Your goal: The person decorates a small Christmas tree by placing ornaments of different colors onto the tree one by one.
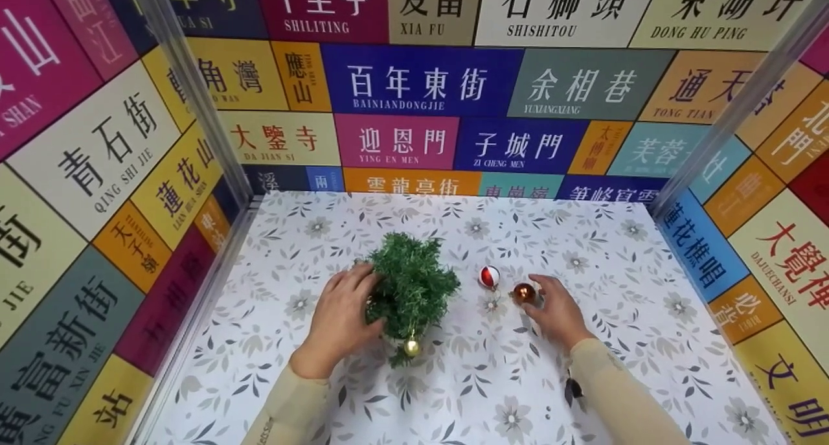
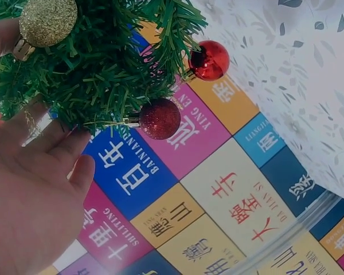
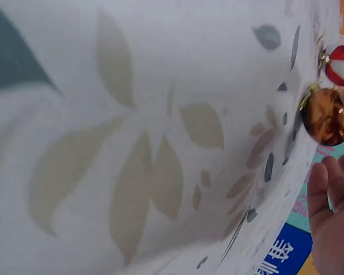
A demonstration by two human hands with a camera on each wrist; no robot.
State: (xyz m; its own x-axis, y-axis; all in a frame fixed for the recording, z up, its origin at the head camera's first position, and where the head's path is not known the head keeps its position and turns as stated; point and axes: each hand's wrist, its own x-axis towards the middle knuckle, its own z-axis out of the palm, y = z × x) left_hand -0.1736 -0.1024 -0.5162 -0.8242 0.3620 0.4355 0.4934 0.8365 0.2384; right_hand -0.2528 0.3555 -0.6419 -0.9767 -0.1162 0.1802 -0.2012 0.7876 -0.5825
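While the left hand (image 1: 340, 319) cups the miniature Christmas tree (image 1: 409, 286) at table centre, fingers curled round its 9 o'clock side, the right hand (image 1: 556, 312) pinches a copper bauble (image 1: 523, 293) resting on the floral tabletop (image 1: 583, 238). A red-and-white bauble (image 1: 489, 276) lies at its 10 o'clock, just beside.
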